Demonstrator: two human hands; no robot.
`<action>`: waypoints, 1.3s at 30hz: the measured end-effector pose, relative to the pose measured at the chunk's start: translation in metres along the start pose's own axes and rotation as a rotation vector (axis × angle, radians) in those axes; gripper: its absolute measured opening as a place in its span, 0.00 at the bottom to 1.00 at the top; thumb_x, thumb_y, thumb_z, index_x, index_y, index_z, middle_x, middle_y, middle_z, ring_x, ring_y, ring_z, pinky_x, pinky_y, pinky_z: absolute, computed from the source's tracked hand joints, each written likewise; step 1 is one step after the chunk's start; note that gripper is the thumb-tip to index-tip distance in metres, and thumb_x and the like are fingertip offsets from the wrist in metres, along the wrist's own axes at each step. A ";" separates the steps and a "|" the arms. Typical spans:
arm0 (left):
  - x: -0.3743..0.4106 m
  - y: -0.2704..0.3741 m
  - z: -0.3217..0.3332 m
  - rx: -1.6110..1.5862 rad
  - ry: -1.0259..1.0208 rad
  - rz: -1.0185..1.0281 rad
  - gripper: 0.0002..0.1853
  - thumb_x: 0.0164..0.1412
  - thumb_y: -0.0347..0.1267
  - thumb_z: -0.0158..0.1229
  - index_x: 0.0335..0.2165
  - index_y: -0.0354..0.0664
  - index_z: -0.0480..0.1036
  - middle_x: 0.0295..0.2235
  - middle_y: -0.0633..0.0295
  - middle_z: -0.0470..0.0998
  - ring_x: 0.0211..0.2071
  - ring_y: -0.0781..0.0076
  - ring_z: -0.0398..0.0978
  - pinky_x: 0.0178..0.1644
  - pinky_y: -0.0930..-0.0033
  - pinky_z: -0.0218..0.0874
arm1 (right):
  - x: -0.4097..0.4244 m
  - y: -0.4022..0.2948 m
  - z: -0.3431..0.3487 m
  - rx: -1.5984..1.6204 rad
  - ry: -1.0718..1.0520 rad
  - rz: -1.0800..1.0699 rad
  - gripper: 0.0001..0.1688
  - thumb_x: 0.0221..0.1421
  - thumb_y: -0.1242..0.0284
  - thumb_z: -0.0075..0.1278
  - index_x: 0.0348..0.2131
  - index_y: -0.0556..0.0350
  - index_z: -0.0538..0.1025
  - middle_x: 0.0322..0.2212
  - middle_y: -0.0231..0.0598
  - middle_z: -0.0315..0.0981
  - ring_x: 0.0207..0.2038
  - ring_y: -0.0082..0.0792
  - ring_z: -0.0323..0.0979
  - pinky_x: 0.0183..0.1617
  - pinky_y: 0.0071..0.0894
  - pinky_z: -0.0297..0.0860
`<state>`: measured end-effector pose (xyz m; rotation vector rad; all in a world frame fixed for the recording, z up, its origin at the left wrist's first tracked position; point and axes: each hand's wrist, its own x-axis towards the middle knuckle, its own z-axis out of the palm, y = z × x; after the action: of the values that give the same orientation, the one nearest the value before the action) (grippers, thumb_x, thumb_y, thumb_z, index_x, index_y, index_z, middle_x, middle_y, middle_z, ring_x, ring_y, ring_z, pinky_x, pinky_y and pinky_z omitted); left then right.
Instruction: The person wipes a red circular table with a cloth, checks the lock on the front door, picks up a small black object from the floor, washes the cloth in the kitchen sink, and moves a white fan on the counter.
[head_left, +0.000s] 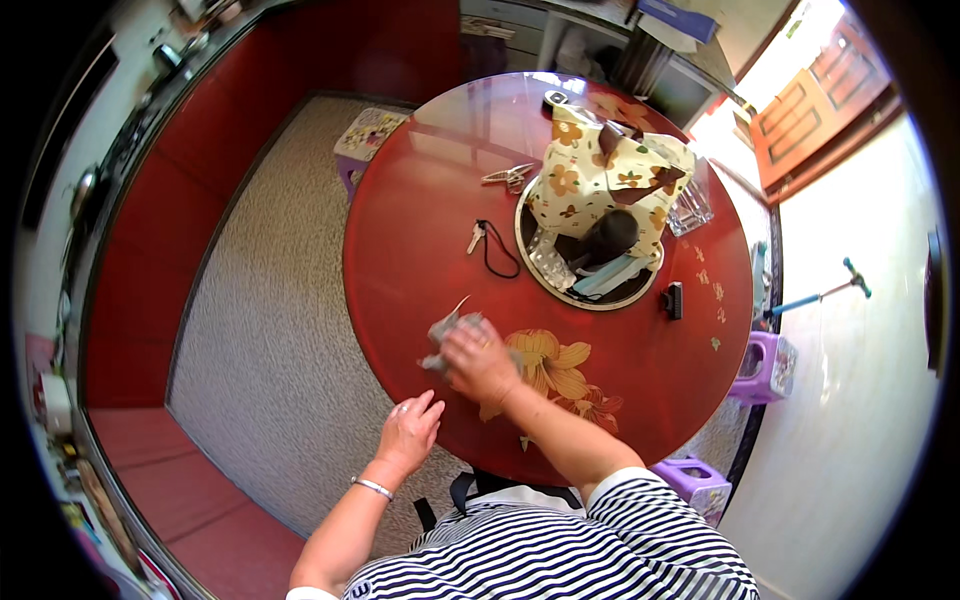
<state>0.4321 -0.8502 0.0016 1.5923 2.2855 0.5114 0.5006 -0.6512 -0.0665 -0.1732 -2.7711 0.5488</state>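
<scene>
My right hand (476, 360) presses a crumpled grey cloth (444, 330) onto the round red tabletop (420, 285), left of the printed golden flower (551, 360). Blur hides how the fingers sit on the cloth. At the table's near left edge is my left hand (412, 427), with nothing in it and its fingers slightly apart; a ring and a bracelet are on it. Farther in lie a key (476, 236) with a black cord loop (499, 259) and a hair claw clip (510, 176).
A round tray (600, 306) holds a flowered cloth bag (577, 172), a dark brush-like object (609, 234) and packets. Nearby are a clear glass dish (690, 210) and a small black object (673, 300). Purple stools (765, 367) stand around the table; red cabinets (165, 247) line the left.
</scene>
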 end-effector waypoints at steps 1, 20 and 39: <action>0.018 -0.006 -0.005 -0.006 0.008 -0.002 0.16 0.50 0.27 0.58 0.41 0.40 0.73 0.47 0.52 0.72 0.44 0.55 0.71 0.50 0.57 0.63 | -0.008 -0.012 0.001 0.042 -0.039 -0.035 0.24 0.46 0.63 0.54 0.44 0.49 0.73 0.50 0.36 0.65 0.57 0.40 0.58 0.63 0.54 0.50; 0.309 -0.012 0.007 0.495 -0.164 0.182 0.25 0.50 0.21 0.53 0.48 0.48 0.64 0.51 0.54 0.64 0.53 0.51 0.62 0.51 0.57 0.61 | -0.052 0.062 -0.041 -0.234 0.260 0.597 0.23 0.44 0.65 0.55 0.43 0.49 0.74 0.51 0.39 0.65 0.56 0.42 0.60 0.63 0.57 0.50; 0.256 -0.104 -0.146 -1.315 -0.117 -0.281 0.04 0.62 0.25 0.53 0.36 0.37 0.71 0.28 0.65 0.75 0.24 0.82 0.73 0.28 0.78 0.70 | 0.143 0.009 0.046 -0.157 0.189 0.472 0.24 0.46 0.62 0.52 0.45 0.46 0.74 0.52 0.35 0.66 0.58 0.38 0.58 0.63 0.54 0.49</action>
<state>0.1950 -0.6587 0.0712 0.5880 1.3829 1.3741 0.3510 -0.6342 -0.0707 -0.8819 -2.5840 0.3937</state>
